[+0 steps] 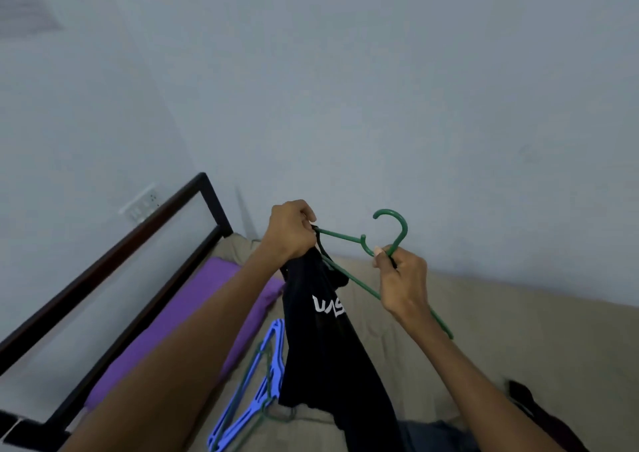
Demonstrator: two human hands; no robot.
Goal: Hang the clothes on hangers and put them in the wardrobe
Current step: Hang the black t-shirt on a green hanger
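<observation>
Soft, even, dimmish light with a cool blue-grey cast, no glare or hard shadows. The upper left corner smears into blur, the bed frame (114, 261) at left bows with wide-angle distortion, and my forearms blur low down.

Both bare forearms reach up and forward from the bottom of the view, converging toward the middle. The left hand (288, 232) is raised highest, its back turned toward the camera, wrist bent slightly, fingers curled tight into a fist-like grip that bunches the black shirt (321, 330) together with one end of the green hanger (349, 272). The right hand (403, 280) sits a little lower and to the right, well apart from the left, back also facing the camera. Its thumb and forefinger pinch the hanger's neck just below the hook, with the other fingers curled in beneath. The right forearm runs down to the lower right edge.
</observation>
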